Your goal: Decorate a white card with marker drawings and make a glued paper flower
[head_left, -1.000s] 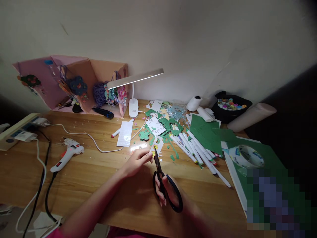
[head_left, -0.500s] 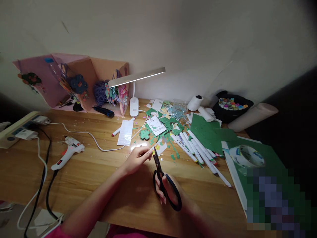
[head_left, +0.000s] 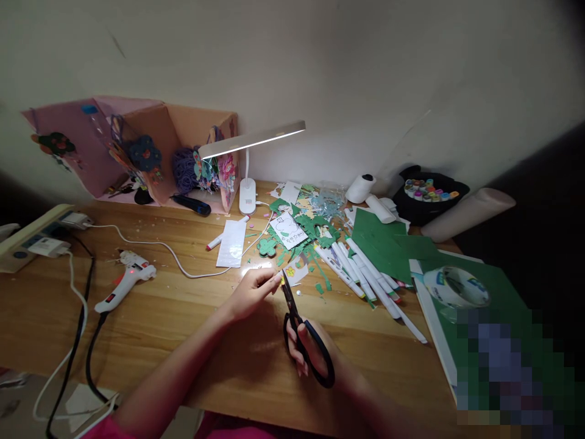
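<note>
Two hands are in view, both yours. Your left hand (head_left: 250,294) is closed in a fingertip pinch on a tiny scrap (head_left: 279,278) of paper with some yellow on it. You hold it just above the counter (head_left: 183,317), front and centre. Your right hand (head_left: 315,356) is wrapped through the loops of black scissors (head_left: 291,312). The blade tips reach the scrap, right beside your left fingertips. The tips are too small to tell whether the blades are parted there.

Judging by looks, the scrap is thin, very light and floppy. It will likely curl or twist if you grip a far corner, and it should tear easily. Pinch it flat between thumb and forefinger, close to the blades but clear of them. The scissors look stiff and sharp-pointed, so take them by the loops only.

Green offcuts (head_left: 311,228) are heaped behind the scrap. Markers (head_left: 361,274) lie in a row to the right, with tape (head_left: 454,286) further right. A glue gun (head_left: 123,283) lies to the left and a lamp (head_left: 249,183) stands at the back.
</note>
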`<action>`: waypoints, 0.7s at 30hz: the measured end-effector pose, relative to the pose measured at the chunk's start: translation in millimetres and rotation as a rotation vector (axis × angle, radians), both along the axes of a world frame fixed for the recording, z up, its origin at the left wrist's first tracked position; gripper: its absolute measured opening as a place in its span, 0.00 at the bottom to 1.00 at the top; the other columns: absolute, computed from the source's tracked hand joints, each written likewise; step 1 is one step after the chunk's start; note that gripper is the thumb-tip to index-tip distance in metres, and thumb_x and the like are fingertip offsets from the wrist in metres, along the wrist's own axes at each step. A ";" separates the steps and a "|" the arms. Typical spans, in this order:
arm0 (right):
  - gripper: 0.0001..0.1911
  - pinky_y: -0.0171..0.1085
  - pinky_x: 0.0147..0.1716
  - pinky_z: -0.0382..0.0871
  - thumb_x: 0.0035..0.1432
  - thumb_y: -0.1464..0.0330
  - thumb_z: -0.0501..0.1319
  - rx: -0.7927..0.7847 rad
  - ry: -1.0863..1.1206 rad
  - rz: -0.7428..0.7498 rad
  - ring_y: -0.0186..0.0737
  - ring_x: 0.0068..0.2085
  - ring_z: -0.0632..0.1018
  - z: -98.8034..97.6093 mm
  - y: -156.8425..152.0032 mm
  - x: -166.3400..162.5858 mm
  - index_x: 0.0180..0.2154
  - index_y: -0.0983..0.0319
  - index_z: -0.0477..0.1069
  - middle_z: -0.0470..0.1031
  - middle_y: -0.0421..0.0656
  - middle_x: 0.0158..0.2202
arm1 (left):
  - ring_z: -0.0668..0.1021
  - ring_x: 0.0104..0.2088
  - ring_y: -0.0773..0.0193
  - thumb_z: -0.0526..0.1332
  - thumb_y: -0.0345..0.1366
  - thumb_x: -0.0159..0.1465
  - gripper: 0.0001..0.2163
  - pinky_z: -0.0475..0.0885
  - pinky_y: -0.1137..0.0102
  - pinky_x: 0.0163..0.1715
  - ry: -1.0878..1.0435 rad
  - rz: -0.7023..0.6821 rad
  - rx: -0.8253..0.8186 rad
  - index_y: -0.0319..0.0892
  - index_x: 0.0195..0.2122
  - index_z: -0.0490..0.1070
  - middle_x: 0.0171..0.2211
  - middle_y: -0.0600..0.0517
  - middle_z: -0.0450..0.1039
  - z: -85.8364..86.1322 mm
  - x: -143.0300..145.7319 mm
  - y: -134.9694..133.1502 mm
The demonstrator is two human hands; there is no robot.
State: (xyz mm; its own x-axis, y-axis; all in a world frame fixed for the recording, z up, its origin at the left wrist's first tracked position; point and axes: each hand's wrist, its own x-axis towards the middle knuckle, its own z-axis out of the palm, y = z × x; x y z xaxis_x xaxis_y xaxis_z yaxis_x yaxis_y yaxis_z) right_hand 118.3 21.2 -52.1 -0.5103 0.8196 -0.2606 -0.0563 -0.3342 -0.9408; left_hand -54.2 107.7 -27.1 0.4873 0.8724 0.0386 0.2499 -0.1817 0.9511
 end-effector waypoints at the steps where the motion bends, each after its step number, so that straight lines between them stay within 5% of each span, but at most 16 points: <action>1: 0.31 0.28 0.14 0.57 0.51 0.39 0.45 0.001 0.001 0.001 0.26 0.14 0.59 -0.7 0.1 0.1 0.28 0.61 0.57 0.57 0.32 0.16 | 0.61 0.24 0.68 0.50 0.46 0.65 0.19 0.54 0.73 0.26 0.002 0.004 0.000 0.41 0.20 0.57 0.20 0.57 0.55 0.4 -0.1 0.1; 11: 0.32 0.29 0.15 0.61 0.49 0.38 0.46 0.012 0.076 -0.062 0.26 0.14 0.59 -4.4 1.0 -4.2 0.28 0.61 0.57 0.56 0.31 0.14 | 0.64 0.25 0.67 0.54 0.46 0.63 0.18 0.56 0.74 0.27 -0.045 -0.010 -0.069 0.38 0.23 0.69 0.22 0.55 0.63 2.4 4.2 -2.3; 21: 0.32 0.29 0.16 0.62 0.49 0.38 0.45 0.013 0.061 -0.047 0.26 0.14 0.59 -6.1 0.1 -2.8 0.28 0.61 0.57 0.57 0.32 0.15 | 0.60 0.20 0.71 0.56 0.47 0.61 0.20 0.53 0.74 0.22 -0.117 -0.074 -0.271 0.37 0.18 0.68 0.15 0.58 0.55 -5.0 6.8 -4.5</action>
